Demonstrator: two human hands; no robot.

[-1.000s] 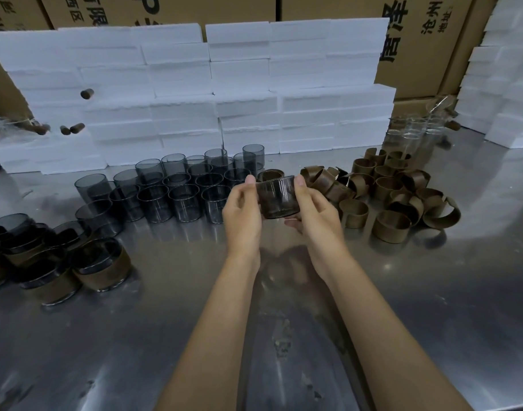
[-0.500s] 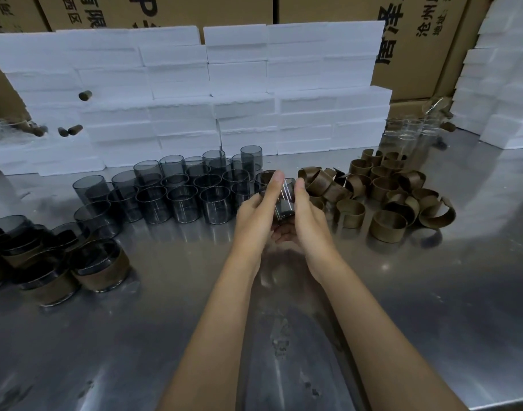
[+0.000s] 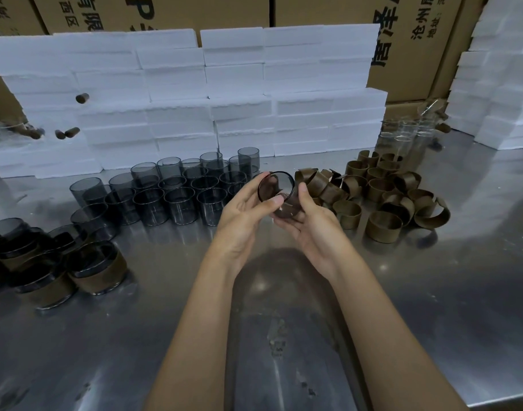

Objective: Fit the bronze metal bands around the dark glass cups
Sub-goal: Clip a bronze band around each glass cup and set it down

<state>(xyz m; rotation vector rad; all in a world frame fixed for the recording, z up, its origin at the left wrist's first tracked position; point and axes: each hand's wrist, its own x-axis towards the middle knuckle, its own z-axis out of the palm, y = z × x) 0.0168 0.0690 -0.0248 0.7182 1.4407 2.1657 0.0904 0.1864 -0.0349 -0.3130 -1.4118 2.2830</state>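
Steel worktable (image 3: 432,292), white foam blocks (image 3: 224,84) and cardboard cartons (image 3: 417,40) stacked behind. Landmark: held cup (image 3: 279,194), mid-table, lifted, tilted with rim toward camera, no band on it as far as visible. Far left of held cup: finished cups with bronze bands (image 3: 97,271), several, clustered at table edge; exact count unclear. Just left of held cup: unbanded dark glass cups (image 3: 177,197), many, in rows, waiting. Left hand (image 3: 245,215) at held cup, thumb across the rim side, fingers curled round it. Right hand (image 3: 310,223) cradling held cup from below and right, thumb up against the wall, fingers wrapped under. Right of held cup: loose bronze bands (image 3: 384,200), big pile, unused. Further right and behind: clear glasses (image 3: 408,134), blurred. Judgement: early stage, small batch done, most cups and bands left; current cup needs a band picked next.
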